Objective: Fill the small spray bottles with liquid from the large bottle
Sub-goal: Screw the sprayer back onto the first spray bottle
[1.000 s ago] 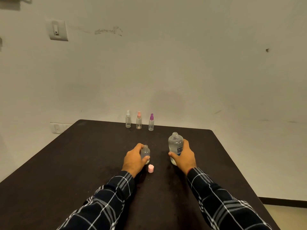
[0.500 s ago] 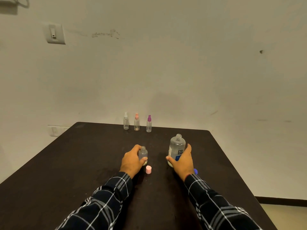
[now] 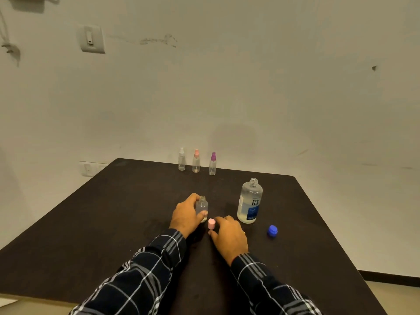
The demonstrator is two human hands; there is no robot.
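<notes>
Our left hand [image 3: 185, 220] has its grip clamped round the small uncapped bottle [image 3: 201, 206], holding it upright on the desk [image 3: 113, 212] so it cannot tip. The right hand [image 3: 229, 237] lies at the pink cap [image 3: 211, 223] just beside it, but whether this grip pinches the cap we cannot tell. The large bottle [image 3: 250, 202] stands open at the right, apart from both hands, its blue cap [image 3: 272, 231] near it, probably because pouring here is finished.

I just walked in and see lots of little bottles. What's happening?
Someone is doing a bottle-filling job. Their left hand holds a small open bottle upright on the table, and their right hand reaches for the pink cap beside it. The large bottle stands uncapped nearby, its blue cap lying on the table. Three capped spray bottles wait at the far edge.
</notes>
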